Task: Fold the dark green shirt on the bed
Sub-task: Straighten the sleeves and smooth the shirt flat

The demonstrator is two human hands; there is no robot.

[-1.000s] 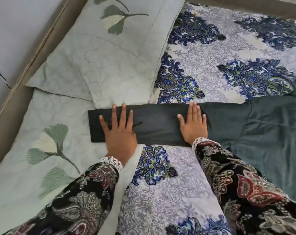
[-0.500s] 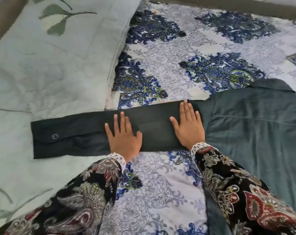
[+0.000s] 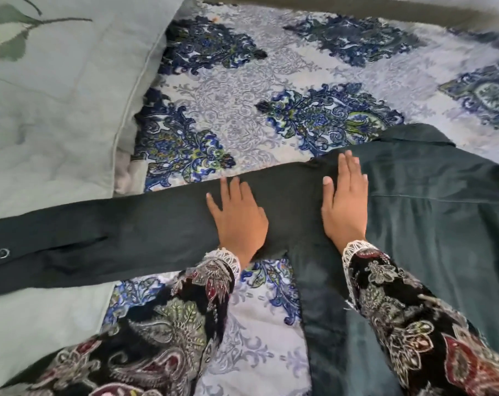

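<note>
The dark green shirt (image 3: 431, 224) is cut off at the right edge, and its cuff runs past the left edge. You see one shirt, one sleeve (image 3: 128, 232) and two hands. Your left hand (image 3: 238, 221) lies flat on the sleeve, fingers straight and holding nothing. Your right hand (image 3: 345, 207) lies flat at the shoulder, gripping nothing. The shirt lies on the patterned bedspread (image 3: 242, 110), with the sleeve end on a pale green pillow (image 3: 56, 110).

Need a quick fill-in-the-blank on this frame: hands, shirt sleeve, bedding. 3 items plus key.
1. Both hands, left hand and right hand, press ____ on the dark green shirt.
2. The shirt's long sleeve stretches toward the ____ side.
3. The cuff's metal snap button lies over the pale ____ quilt.

Missing words: flat; left; green
</note>
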